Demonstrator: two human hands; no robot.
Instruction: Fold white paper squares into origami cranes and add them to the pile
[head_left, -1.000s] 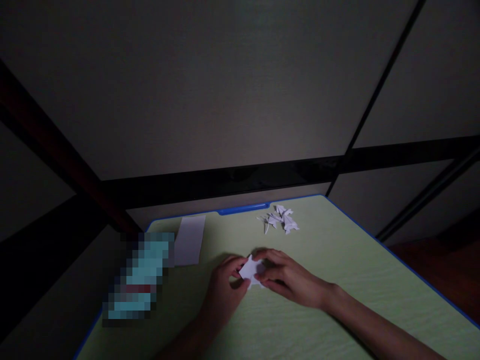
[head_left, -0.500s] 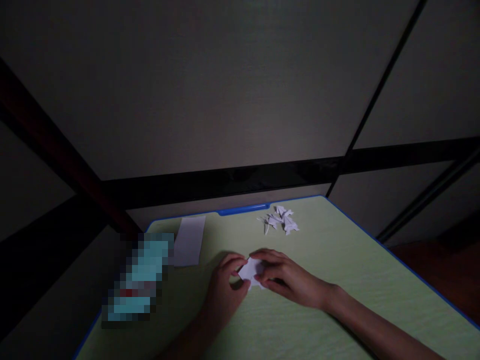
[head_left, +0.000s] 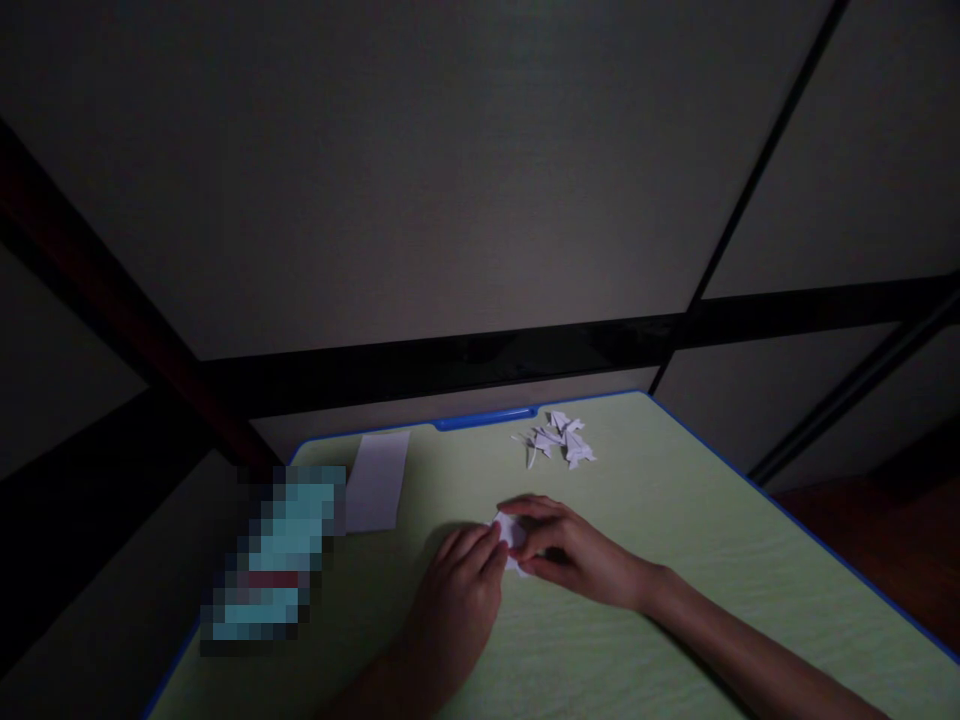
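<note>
L hand flat, pressing small white folded paper | R hand pinching it | pile of white folded-paper figures beyond R hand | flat white paper sheet beyond-left of L hand

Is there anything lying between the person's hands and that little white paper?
Nothing visible does. The left hand and the right hand both touch the small white paper on the green table. The pile of folded papers and the flat sheet lie farther back, apart from it.
</note>
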